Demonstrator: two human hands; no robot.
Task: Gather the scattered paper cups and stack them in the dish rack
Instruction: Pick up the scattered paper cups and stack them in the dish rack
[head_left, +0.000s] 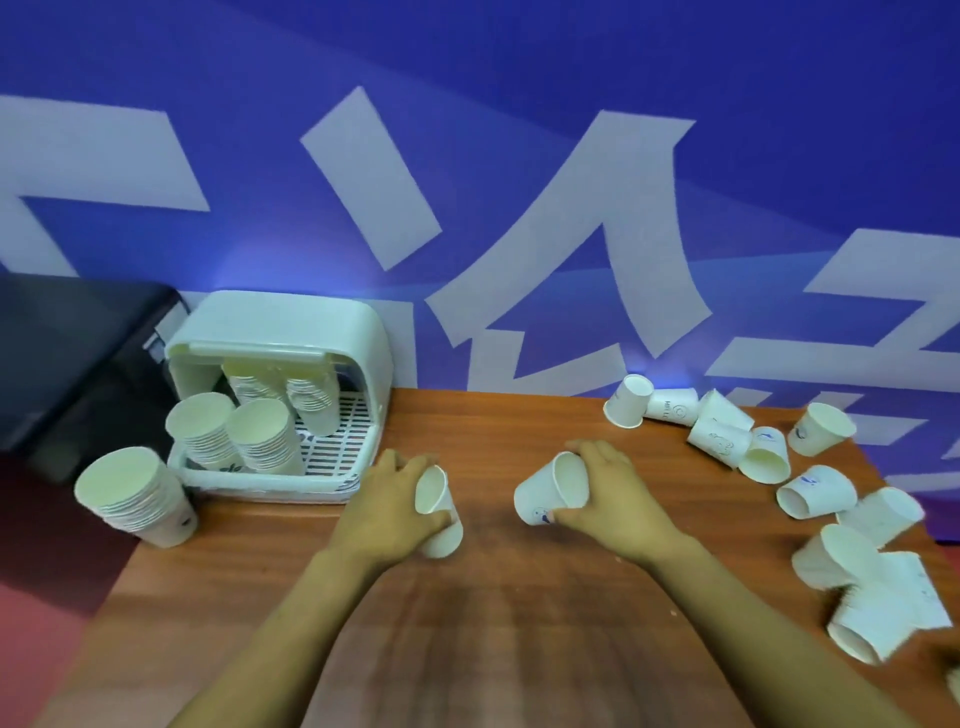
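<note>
From the head camera we look down on a brown wooden table (519, 597) set against a blue wall (467, 62) with large white lettering. Our left hand (387, 501) is curled round a white paper cup (439, 512), thumb below the rim and fingers over the top, the cup tilted with its mouth facing right. Our right hand (610, 496) grips a second paper cup (550, 491), fingers wrapped over its rim and thumb beneath, its mouth turned toward the left hand; a small blue mark shows on its side. The two held cups are near each other but apart, just above the table's middle. At the far left corner sits the white dish rack (358, 332), its hood raised at the back, with several tall stacks of cups (260, 436) leaning inside on the slatted tray. Another stack (135, 499) stands on the table edge just left of the rack. Across the right side lie the scattered loose cups (769, 447), most on their sides, some touching one another, a few blurred near the right edge. A dark object (78, 353) sits behind the rack to the left.
</note>
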